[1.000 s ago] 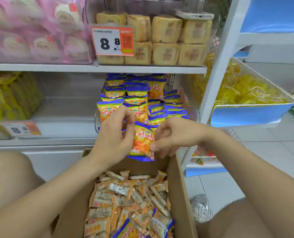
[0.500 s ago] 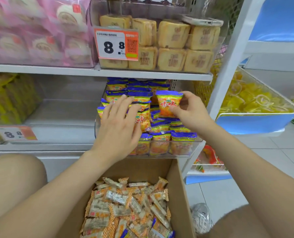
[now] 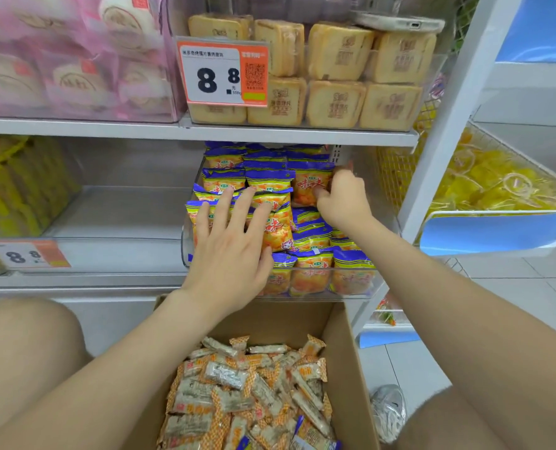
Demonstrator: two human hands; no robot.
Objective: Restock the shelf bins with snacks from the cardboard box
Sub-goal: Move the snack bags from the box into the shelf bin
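A clear shelf bin (image 3: 380,280) on the middle shelf holds several orange-and-blue snack packets. My left hand (image 3: 231,241) lies flat with straight fingers on the packets at the bin's front left. My right hand (image 3: 343,198) reaches deep into the bin on the right and pinches one orange snack packet (image 3: 309,183), held upright near the back rows. Below, the open cardboard box (image 3: 351,358) holds several small silver-and-orange wrapped snacks (image 3: 247,388) and a few blue-edged packets at its near end.
The shelf board (image 3: 205,133) just above the bin carries a bin of square cakes (image 3: 338,76) with an orange price tag (image 3: 223,74). A yellow-candy bin (image 3: 497,228) juts out at right. My knees flank the box; a shoe (image 3: 388,414) rests on the floor.
My right hand carried the orange packet from above the box up into the bin and further back. My left hand let go of it and now lies flat on the front packets.
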